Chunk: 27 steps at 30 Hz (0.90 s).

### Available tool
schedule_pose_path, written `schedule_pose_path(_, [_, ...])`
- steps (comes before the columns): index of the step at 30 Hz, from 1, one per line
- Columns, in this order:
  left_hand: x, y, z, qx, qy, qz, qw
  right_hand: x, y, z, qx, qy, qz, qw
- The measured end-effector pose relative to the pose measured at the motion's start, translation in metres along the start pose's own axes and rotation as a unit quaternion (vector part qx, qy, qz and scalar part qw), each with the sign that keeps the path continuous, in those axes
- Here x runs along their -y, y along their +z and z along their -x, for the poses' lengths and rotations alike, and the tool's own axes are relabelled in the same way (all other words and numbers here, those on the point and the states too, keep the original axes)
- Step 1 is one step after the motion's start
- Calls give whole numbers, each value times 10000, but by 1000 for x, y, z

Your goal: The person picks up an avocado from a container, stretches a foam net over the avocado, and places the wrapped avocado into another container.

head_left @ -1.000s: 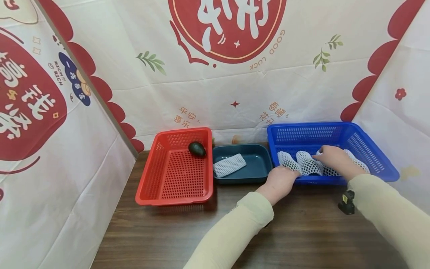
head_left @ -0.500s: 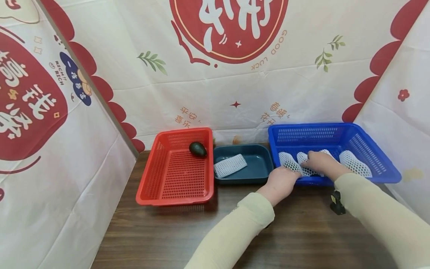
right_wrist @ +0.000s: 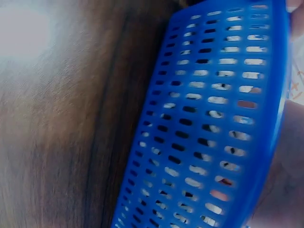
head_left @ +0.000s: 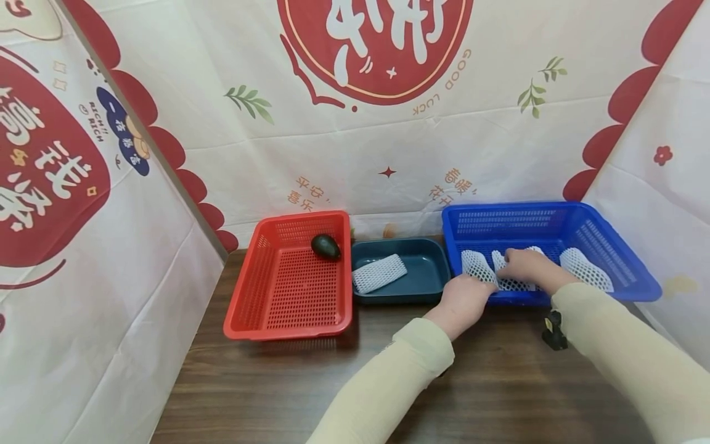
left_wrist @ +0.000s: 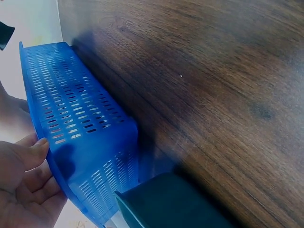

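Observation:
My left hand [head_left: 461, 302] grips the front left corner of the blue basket [head_left: 499, 213]; its thumb lies over the rim in the left wrist view. Inside the basket lie several dark fruits in white foam nets. One netted fruit [head_left: 477, 264] lies right by the left fingertips. My right hand [head_left: 529, 266] reaches over the front rim, with thumb and fingers bent around another foam-netted fruit [head_left: 511, 284], partly hidden under it. To the right of that hand lies a further netted fruit [head_left: 585, 269]. The basket wall hides most of the right fingers in the right wrist view.
A dark teal tray [head_left: 427, 271] with a foam net sleeve [head_left: 379, 274] in it stands left of the blue basket. Beside it is a red basket [head_left: 299, 296] holding an avocado [head_left: 325, 246]. Printed cloth walls [head_left: 355, 154] rise behind and at both sides of the wooden table [head_left: 266, 394].
My right hand has moved left within the blue basket, from one netted fruit to the one beside it, uncovering the fruit at the right. My left hand stays at the corner.

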<state>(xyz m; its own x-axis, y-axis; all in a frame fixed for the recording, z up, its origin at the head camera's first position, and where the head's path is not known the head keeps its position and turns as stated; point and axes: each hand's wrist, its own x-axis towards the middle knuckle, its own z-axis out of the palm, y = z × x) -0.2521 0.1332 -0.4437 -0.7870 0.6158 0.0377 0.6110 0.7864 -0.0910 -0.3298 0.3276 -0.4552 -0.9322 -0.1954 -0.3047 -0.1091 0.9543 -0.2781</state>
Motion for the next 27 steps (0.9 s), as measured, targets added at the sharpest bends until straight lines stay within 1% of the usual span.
schedule_pose_path(2, [-1,0,0,27,-17,8,10000,-1,0,0,-12,-1,-38,10000])
schedule_pose_path(7, [-2,-1,-2,238,-95,124,9996,-2,-2,4,-93,4,-95,9999])
schedule_pose_path(18, [-3,-4,-3,525,-280,427,9973,2,-19,25,-253,-254,62,9993])
schedule_pose_path(23, [-3,-4,-3,556,-308,498,9967,-1,-25,30,-294,-310,163,9990])
schedule_pose_path(27, [-1,-1,-3,506,-268,445,9974,0,-27,35,-307,-283,146,9990])
